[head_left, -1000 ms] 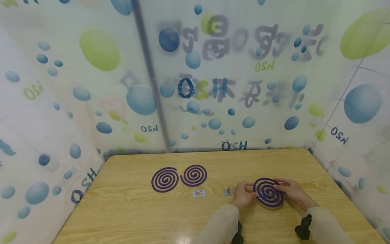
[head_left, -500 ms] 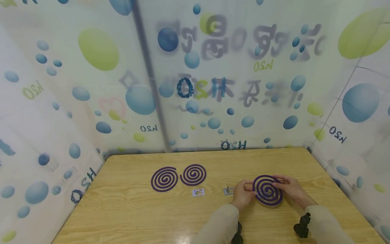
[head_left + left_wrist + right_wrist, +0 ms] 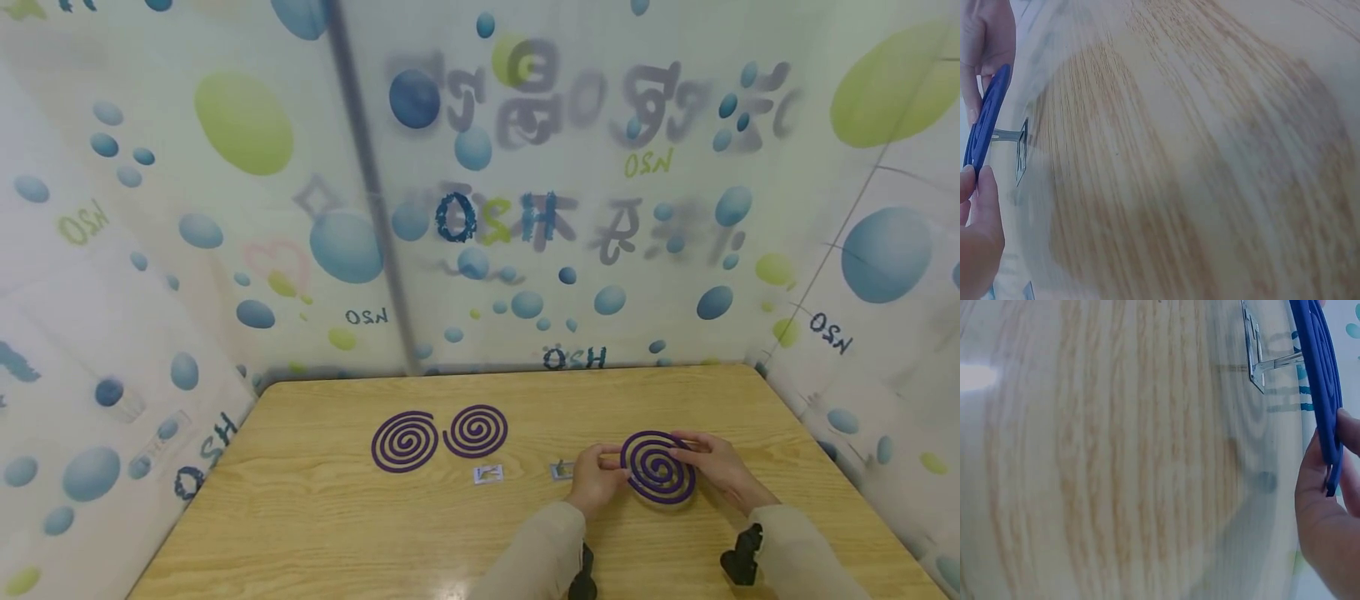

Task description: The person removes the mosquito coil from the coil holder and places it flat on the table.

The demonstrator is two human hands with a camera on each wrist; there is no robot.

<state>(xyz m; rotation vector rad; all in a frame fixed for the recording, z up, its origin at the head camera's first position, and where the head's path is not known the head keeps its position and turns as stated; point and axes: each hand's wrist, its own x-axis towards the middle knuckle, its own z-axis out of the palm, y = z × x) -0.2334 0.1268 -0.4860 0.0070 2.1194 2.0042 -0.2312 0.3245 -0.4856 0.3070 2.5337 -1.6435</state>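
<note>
A purple mosquito coil [image 3: 658,469] is held between both hands at the right of the table. My left hand [image 3: 597,481] pinches its left edge, and the right hand [image 3: 722,469] pinches the opposite edge with the thumb on top. Beneath the coil, the left wrist view shows a small metal coil stand [image 3: 1022,153], its upright prong reaching the coil's underside. That same stand [image 3: 1255,353] appears in the right wrist view, its flat base close to the table. From the head view the coil hides this stand.
Two more purple coils [image 3: 405,442] lie flat on the wooden table [image 3: 337,533], left of the hands. Nearer the front are two small metal stands [image 3: 488,474], one partly behind the left hand. Patterned curtains [image 3: 525,275] surround the table at back and sides.
The held coil has shifted up very slightly in the head view since one second ago. Both hands keep their grip, and the other coils and stands stay put.
</note>
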